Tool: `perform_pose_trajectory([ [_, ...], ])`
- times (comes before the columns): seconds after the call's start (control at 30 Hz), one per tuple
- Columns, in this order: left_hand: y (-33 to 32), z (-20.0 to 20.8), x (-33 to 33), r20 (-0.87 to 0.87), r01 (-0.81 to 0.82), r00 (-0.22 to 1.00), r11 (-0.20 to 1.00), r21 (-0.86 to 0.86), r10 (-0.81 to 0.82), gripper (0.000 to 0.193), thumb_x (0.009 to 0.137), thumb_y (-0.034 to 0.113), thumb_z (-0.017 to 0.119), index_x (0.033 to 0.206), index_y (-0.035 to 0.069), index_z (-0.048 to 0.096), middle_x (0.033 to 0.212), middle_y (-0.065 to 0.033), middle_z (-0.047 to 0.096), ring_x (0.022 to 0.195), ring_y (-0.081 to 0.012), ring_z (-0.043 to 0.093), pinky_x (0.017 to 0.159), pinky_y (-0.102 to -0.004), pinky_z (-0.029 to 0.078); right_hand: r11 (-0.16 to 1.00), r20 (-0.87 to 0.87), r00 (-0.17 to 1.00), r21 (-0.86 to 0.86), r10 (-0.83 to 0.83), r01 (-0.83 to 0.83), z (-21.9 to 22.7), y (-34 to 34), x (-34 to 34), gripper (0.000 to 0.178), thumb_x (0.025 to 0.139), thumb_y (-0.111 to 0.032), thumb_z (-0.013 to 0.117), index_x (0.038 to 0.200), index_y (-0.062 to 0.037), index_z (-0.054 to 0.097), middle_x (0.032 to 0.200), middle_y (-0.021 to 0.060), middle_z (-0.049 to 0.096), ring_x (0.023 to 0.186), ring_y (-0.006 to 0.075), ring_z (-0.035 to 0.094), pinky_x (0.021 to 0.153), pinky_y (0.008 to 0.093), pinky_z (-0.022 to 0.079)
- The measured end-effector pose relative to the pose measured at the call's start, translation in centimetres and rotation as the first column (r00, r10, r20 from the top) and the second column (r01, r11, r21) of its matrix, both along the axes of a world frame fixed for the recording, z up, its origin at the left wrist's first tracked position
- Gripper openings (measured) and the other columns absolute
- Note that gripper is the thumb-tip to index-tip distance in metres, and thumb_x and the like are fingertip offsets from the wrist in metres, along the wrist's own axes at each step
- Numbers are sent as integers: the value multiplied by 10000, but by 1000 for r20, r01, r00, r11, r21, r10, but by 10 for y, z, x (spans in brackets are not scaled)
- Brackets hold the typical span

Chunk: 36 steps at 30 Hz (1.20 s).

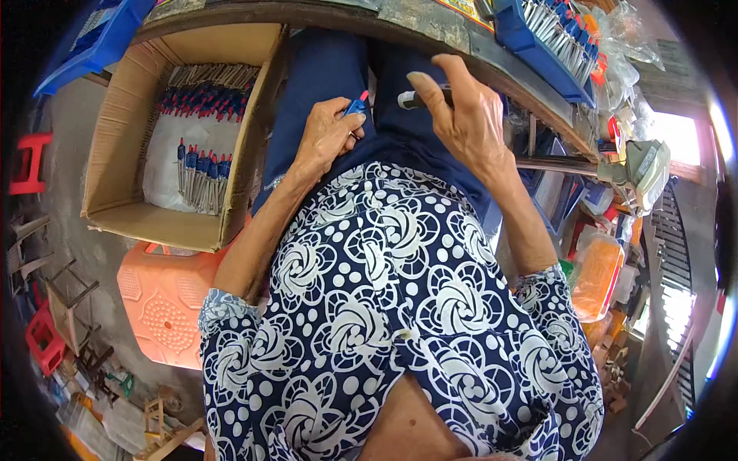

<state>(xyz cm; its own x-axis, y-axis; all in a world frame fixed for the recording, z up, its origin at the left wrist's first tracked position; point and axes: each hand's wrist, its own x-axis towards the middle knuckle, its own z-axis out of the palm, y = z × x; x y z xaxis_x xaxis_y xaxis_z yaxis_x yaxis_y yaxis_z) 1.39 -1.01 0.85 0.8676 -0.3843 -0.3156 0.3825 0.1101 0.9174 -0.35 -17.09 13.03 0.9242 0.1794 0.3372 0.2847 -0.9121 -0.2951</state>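
My left hand (329, 137) is closed round a small blue tool handle (356, 106) with a red tip poking up past the thumb. The rest of that piece is hidden in the palm. Right of it, over my lap, my right hand (467, 115) has thumb and forefinger spread apart. A dark cylinder with a white end (407, 99) passes beneath this thumb and seems held by the other fingers, which are hidden. To the left, an open cardboard box (108, 165) contains many similar blue-handled pieces (204, 169) with metal shafts and red tips, in two groups.
An orange plastic stool (165, 311) stands under the box. The worktable edge (430, 34) runs across ahead of my knees. On it sit a blue tray (550, 58) of metal-shafted pieces and another blue tray (88, 50). Red stools (31, 163) are farther left; bags and clutter lie right.
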Motion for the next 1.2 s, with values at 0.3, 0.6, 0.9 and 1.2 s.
perform_pose_trajectory([
  [0.3,0,0,0,-28,4,1000,999,-51,-6,101,779,92,537,786,-8,548,632,-54,554,447,-63,429,361,-186,301,859,-104,855,134,507,-493,13,-6,12,271,684,-20,627,934,-14,524,893,118,486,824,261,524,739,290,425],
  [0.6,1,-2,0,-22,13,1000,999,-45,-14,104,775,88,541,800,-13,549,621,-56,553,449,-64,443,361,-186,302,992,-436,896,-125,-83,31,25,19,4,284,715,-11,572,993,-7,511,970,122,496,897,242,521,780,300,411],
  [0.9,0,1,0,0,11,1000,1000,-22,-11,122,776,97,541,799,-23,552,621,-54,552,442,-62,438,362,-189,305,952,-102,948,89,302,-294,18,0,9,293,724,-18,580,1010,-6,514,929,114,520,864,219,542,739,294,432],
  [1.2,0,1,-1,-6,7,1000,1000,1,-7,128,780,105,535,796,-22,551,628,-51,549,451,-63,432,368,-190,308,897,-187,891,251,414,-364,15,-5,10,355,688,-22,588,1037,-38,523,923,72,496,858,160,504,752,251,397],
])
